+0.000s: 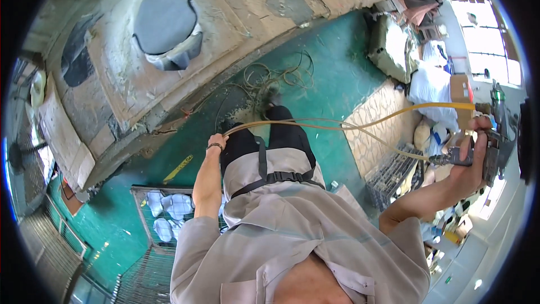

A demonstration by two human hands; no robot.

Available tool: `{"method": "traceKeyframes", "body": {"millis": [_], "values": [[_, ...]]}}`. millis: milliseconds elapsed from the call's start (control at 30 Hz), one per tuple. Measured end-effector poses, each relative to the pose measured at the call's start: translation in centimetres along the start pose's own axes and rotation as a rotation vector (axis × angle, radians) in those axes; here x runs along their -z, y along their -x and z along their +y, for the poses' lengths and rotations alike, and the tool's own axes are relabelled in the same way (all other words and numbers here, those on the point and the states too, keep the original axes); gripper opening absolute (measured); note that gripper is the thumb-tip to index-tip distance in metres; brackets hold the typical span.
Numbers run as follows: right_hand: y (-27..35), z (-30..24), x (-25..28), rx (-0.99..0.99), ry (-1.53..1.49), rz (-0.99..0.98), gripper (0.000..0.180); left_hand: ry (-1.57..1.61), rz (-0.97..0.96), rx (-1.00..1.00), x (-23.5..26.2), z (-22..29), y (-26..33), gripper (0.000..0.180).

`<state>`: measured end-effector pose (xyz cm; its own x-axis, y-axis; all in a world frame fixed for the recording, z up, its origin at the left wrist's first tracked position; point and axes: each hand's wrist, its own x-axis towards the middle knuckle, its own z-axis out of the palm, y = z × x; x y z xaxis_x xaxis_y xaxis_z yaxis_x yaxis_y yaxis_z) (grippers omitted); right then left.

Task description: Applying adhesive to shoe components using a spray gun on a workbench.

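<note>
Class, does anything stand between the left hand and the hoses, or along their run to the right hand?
Nothing visible does. The left hand grips the hoses directly; from there they pass unobstructed across the legs toward the right hand, which holds a black tool.

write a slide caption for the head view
Left hand holding yellowish hoses leading to a dark tool in the right hand.
</note>
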<state>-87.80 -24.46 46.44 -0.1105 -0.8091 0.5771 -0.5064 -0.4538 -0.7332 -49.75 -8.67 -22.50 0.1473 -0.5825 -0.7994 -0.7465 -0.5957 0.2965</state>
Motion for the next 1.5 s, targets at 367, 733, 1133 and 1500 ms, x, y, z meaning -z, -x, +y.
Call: {"method": "traceKeyframes", "body": {"millis": [367, 733, 1133, 1500], "values": [[-3.3, -0.3, -9.3, -0.045, -0.158, -0.468, 0.03, 0.304, 0.532, -0.12, 0.2, -1.9, 3.6, 0.048], [-8.0, 3.4, -12.1, -0.086, -0.152, -0.911, 0.055, 0.957, 0.328, 0.332, -6.1, -5.3, 7.6, 0.035], [-12.0, 15.5, -9.8, 0.332, 0.331, -1.004, 0.075, 0.808, 0.372, 0.41, -2.5, -0.9, 15.2, 0.031], [-7.5, 17.6, -7.1, 0.048, 0.074, -0.932, 0.077, 1.03, 0.394, 0.278, 0.6, 5.0, 7.5, 0.026]]}}
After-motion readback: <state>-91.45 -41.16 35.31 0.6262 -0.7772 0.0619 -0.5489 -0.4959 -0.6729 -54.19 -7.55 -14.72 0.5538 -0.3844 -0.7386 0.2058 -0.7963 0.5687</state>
